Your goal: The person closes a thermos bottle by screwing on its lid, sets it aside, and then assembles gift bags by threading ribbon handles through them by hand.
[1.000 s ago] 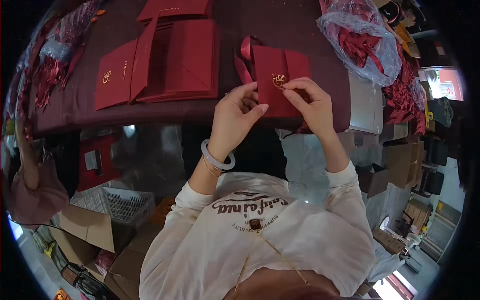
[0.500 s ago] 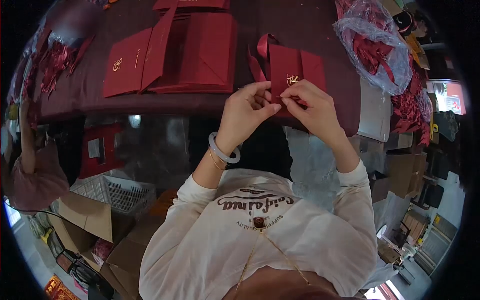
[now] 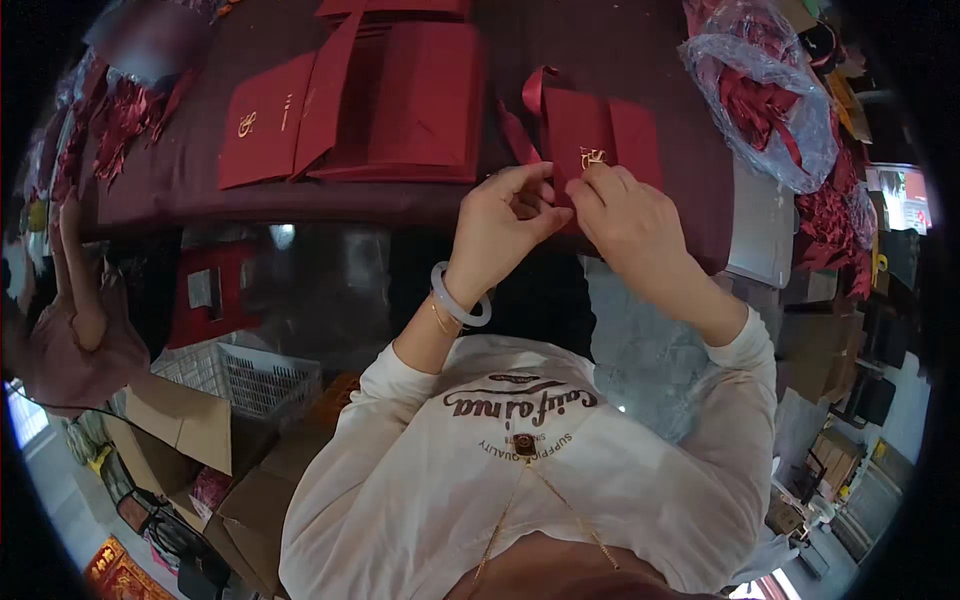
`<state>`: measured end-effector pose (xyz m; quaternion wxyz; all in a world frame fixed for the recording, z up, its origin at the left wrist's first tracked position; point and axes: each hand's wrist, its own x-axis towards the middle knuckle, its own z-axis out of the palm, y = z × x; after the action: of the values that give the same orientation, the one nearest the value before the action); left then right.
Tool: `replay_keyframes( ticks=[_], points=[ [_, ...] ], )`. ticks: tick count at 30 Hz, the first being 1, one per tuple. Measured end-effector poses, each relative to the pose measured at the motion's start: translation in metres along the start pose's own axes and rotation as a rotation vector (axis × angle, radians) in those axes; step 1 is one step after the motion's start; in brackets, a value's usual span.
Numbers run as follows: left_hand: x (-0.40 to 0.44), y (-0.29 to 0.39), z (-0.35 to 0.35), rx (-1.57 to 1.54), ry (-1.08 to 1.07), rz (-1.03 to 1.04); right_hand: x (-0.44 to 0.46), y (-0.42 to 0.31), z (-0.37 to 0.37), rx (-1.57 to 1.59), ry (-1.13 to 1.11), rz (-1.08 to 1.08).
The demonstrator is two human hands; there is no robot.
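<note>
A small red paper bag (image 3: 632, 140) with a gold logo lies at the table's near edge, and a red ribbon (image 3: 533, 92) loops out on its left. My left hand (image 3: 500, 230) pinches the bag's near left edge between thumb and fingers, a pale bangle round the wrist. Close beside it, my right hand (image 3: 635, 220) rests over the bag just below the logo, fingers curled and pressed together. Whatever is between those right fingertips is hidden. Larger red paper bags (image 3: 430, 100) are stacked to the left, some with gold print.
The table has a dark red cloth (image 3: 390, 205). At its right stands a clear plastic bag (image 3: 765, 100) of red ribbons, by a pale box (image 3: 758, 228). Another person's arm (image 3: 85, 290) is at far left, above a white crate (image 3: 250, 378) and an open carton (image 3: 185, 425).
The view has shifted slightly, moving the scene a little right. My right hand has turned, its fingers curling further over the bag, and its elbow sits farther out. My left hand keeps its pinch.
</note>
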<state>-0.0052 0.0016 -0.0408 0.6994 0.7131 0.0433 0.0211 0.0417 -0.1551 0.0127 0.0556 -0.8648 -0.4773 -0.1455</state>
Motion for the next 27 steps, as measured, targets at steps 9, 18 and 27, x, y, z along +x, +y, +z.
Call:
replay_keyframes(
  ticks=[9,18,27],
  points=[
    [-0.001,-0.004,-0.002,0.002,0.065,0.184,0.020,0.030,-0.009,0.686,-0.351,0.284],
    [-0.001,-0.012,-0.001,0.004,0.065,0.192,0.017,0.014,-0.004,0.278,-0.131,-0.064],
    [-0.005,-0.007,-0.002,-0.019,0.060,0.165,0.010,0.022,0.007,0.777,-0.167,0.285]
  ],
)
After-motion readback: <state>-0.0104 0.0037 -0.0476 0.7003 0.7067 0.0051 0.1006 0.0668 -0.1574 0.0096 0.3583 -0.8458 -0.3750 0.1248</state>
